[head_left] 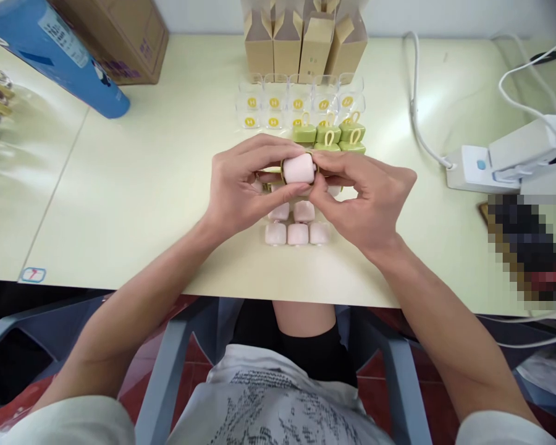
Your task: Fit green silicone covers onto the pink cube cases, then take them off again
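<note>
Above the pale table (139, 185), the left hand (241, 185) holds a small pink block (299, 168) — green-edged — between thumb and fingers. At the block's right end, the right hand (366, 188) pinches it narrowly, perhaps by that edging, which the fingertips partly hide.

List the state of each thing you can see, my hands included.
Left hand: closed around the held pink piece.
Right hand: fingertips pinched at its end.
Held pink piece: raised above the table.
Other pink pieces: lined up in rows.
Green pieces: grouped, loops up.
Clear containers: in rows, labelled.
Small brown boxes: upright, tops not closed.
White power strip: cable attached.
</note>
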Demonstrator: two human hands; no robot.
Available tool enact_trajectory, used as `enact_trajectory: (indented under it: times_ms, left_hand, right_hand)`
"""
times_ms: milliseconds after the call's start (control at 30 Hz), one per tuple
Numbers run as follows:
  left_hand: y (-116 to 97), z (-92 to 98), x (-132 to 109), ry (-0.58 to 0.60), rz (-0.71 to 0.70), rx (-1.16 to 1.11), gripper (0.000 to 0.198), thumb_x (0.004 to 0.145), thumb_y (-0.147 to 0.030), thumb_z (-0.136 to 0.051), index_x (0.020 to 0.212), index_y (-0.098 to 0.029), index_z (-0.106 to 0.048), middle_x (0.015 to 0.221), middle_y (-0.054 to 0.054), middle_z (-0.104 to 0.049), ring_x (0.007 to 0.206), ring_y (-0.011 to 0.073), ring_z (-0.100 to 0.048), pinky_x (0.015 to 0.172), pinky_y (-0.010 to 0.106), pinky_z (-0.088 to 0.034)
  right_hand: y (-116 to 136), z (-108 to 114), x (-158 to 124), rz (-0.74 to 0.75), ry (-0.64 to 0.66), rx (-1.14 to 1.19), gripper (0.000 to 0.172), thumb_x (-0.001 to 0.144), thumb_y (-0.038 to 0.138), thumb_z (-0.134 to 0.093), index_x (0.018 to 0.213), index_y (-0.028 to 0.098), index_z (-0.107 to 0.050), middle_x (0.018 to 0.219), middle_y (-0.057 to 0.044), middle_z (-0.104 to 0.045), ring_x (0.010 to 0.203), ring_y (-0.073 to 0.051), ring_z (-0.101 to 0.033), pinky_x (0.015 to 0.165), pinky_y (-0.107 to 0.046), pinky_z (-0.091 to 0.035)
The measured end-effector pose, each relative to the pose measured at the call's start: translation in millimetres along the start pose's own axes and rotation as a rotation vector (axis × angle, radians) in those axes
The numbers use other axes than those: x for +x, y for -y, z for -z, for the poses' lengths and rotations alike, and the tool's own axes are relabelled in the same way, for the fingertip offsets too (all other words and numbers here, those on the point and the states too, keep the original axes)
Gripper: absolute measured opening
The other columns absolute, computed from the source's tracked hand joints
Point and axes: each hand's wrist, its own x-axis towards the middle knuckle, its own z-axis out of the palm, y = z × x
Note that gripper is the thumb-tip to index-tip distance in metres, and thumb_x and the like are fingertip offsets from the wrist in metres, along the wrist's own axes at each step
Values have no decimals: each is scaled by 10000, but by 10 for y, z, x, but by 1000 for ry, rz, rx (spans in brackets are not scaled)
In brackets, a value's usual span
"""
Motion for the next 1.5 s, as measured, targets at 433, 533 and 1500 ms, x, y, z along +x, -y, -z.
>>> enact_trajectory:
  times_ms: [433,533,1500]
  left_hand:
    - [-51,58,34,34,24,27,395,794,-616,-1050,1113,-417,-931,1174,62,-861,1123,338,-843,782,497,-776]
    - [-43,80,51,37,-18,57,421,761,-572,-1083,1111,-386,-941,1150,66,-863,1045,313,-843,741,451,-766]
    - [-2,32,-41,-163,-99,0,539,963,-636,-893,1431,-394,-777,1389,71,-855,1442,358,-770,1316,603,-589]
  right_hand:
    - [61,-38,33,74,-103,-10,286,996,220,-730,1213,334,-877,1114,-15,-909,941,-266,-884,803,-462,-796]
    - [36,-28,5,17,-51,18,289,1036,259,-745,1271,358,-881,1241,-38,-897,1094,-317,-885,936,-550,-788]
    - [-75,-14,128,-58,-69,131,492,1108,515,-704,1575,359,-709,1417,-105,-736,1313,-289,-738,979,-461,-749]
